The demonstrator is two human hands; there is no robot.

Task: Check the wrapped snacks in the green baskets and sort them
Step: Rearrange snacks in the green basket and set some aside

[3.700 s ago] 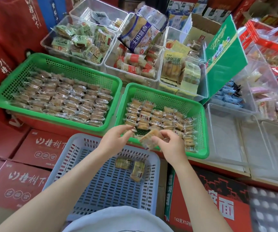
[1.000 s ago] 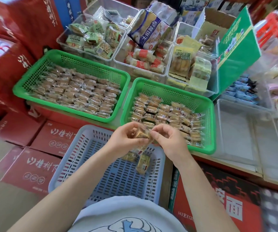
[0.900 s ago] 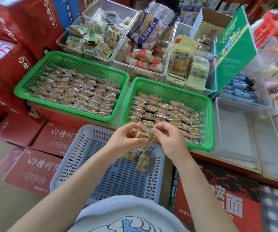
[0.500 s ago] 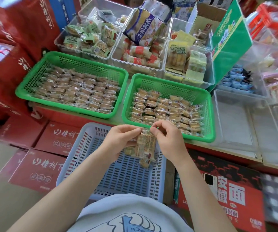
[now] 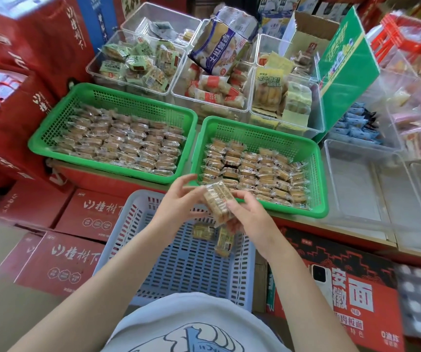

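Two green baskets hold rows of clear-wrapped snacks: the left green basket (image 5: 52, 130) and the right green basket (image 5: 318, 179). Both hands hold one wrapped snack (image 5: 218, 201) between them, just above the far edge of a blue basket (image 5: 133, 235). My left hand (image 5: 179, 199) grips its left end with curled fingers; my right hand (image 5: 250, 214) grips its right side from below. Two wrapped snacks (image 5: 214, 236) lie in the blue basket under my hands.
Clear bins (image 5: 255, 72) of other packaged snacks stand behind the green baskets. A green sign board (image 5: 344, 72) leans at the right, with clear trays (image 5: 356, 186) beside it. Red cartons (image 5: 64, 255) surround the blue basket; a phone (image 5: 318, 278) lies on the right carton.
The snack hung upright from my fingertips half a second ago; now it is tilted and lifted slightly toward the right green basket, with my right hand cupping it from below.
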